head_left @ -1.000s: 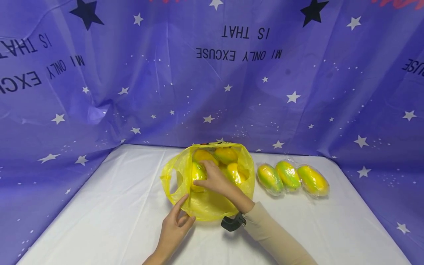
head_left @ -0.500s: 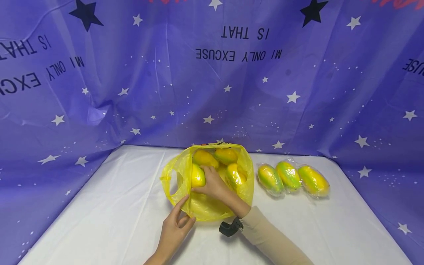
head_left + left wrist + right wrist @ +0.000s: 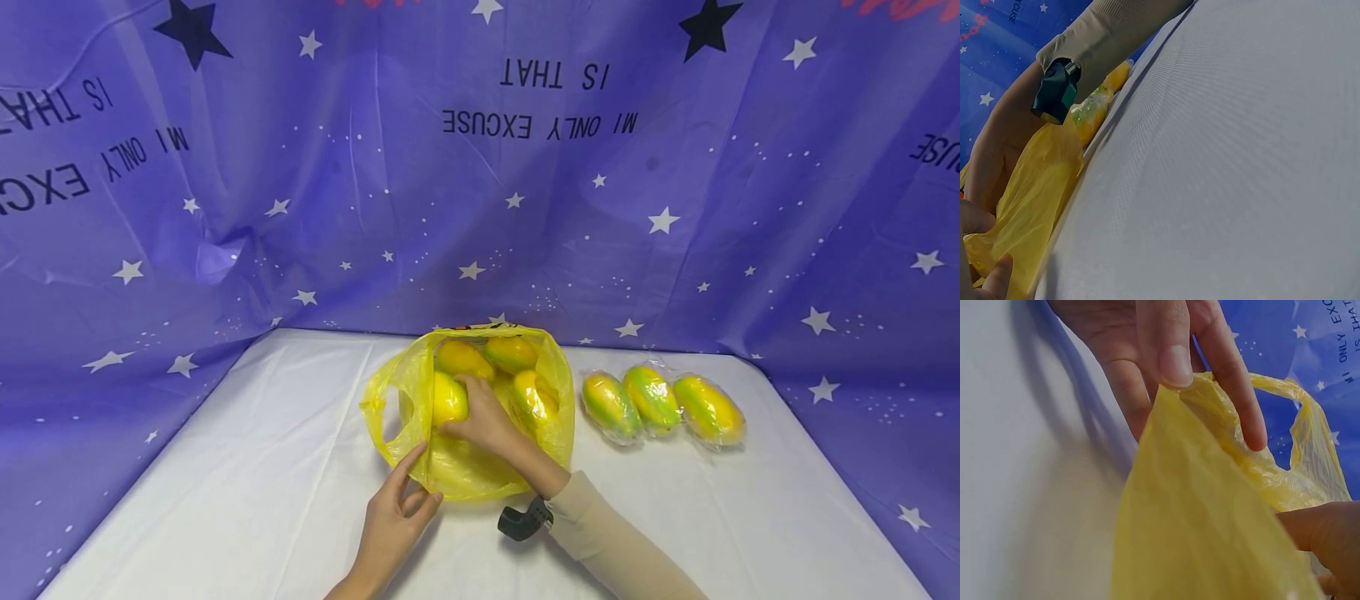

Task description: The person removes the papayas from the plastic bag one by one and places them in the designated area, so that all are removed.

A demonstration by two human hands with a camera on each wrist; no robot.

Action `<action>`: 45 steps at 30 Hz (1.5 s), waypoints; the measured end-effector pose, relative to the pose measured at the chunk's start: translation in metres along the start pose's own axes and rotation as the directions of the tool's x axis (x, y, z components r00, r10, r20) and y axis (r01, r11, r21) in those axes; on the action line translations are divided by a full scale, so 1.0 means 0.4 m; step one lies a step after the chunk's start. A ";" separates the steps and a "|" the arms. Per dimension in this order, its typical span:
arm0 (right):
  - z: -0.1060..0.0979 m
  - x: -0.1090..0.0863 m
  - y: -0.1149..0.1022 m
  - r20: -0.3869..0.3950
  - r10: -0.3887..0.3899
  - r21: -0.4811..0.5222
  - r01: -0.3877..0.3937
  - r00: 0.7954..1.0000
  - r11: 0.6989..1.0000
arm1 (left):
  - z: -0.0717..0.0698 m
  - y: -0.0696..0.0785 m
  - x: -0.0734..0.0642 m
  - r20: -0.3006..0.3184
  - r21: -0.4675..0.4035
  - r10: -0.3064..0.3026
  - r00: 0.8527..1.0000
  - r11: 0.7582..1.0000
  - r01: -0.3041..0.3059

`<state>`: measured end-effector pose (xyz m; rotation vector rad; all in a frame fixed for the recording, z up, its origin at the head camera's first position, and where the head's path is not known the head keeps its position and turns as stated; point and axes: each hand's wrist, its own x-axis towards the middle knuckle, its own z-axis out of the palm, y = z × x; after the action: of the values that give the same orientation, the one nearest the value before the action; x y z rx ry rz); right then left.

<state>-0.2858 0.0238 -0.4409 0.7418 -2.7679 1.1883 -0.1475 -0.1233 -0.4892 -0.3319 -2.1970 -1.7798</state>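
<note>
A yellow plastic bag (image 3: 480, 479) stands with its mouth wide open on the white table, several yellow-green mangoes inside. My right hand (image 3: 487, 421) reaches into it and grips the mango (image 3: 450, 402) on the left side, thumb at the near end and fingers on its right. The fingertips are partly hidden. My left hand (image 3: 393, 508) holds the bag's front left rim, its thumb (image 3: 1175, 365) on the edge and a finger just inside. Behind the held mango lie two more mangoes, the left one (image 3: 463, 358) and the right one (image 3: 512, 352); another mango (image 3: 536, 397) rests at the right.
Three mangoes in clear wrap lie in a row right of the bag, the middle mango (image 3: 652, 400) among them. A bag handle loop (image 3: 382, 412) sticks out to the left. A purple star-printed cloth (image 3: 480, 208) hangs behind the white table (image 3: 247, 475).
My right hand has lowered towards me within the bag and closed round the left mango, which has shifted slightly right. The left hand stays at the rim.
</note>
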 end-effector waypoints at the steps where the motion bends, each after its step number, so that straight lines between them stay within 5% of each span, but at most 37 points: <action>1: -0.002 -0.002 -0.001 -0.004 0.003 0.010 -0.003 1.000 1.000 | 0.000 -0.001 0.000 0.000 0.004 0.002 1.000 1.000 -0.002; 24: -0.076 -0.088 -0.017 -0.049 0.005 -0.019 -0.006 0.999 1.000 | -0.002 0.006 -0.002 0.008 -0.012 -0.039 0.999 0.999 0.039; 36: -0.132 -0.137 -0.041 -0.082 0.003 0.101 0.006 0.997 0.995 | -0.001 0.002 0.000 -0.002 -0.001 -0.046 0.999 0.999 0.046; 45: -0.169 -0.155 -0.043 -0.121 0.010 0.066 -0.002 0.993 0.998 | -0.002 0.009 -0.001 0.013 -0.023 -0.054 0.998 0.998 0.055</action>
<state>-0.2335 0.0861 -0.3951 0.6433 -2.6469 1.2859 -0.1457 -0.1232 -0.4858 -0.2919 -2.2155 -1.8380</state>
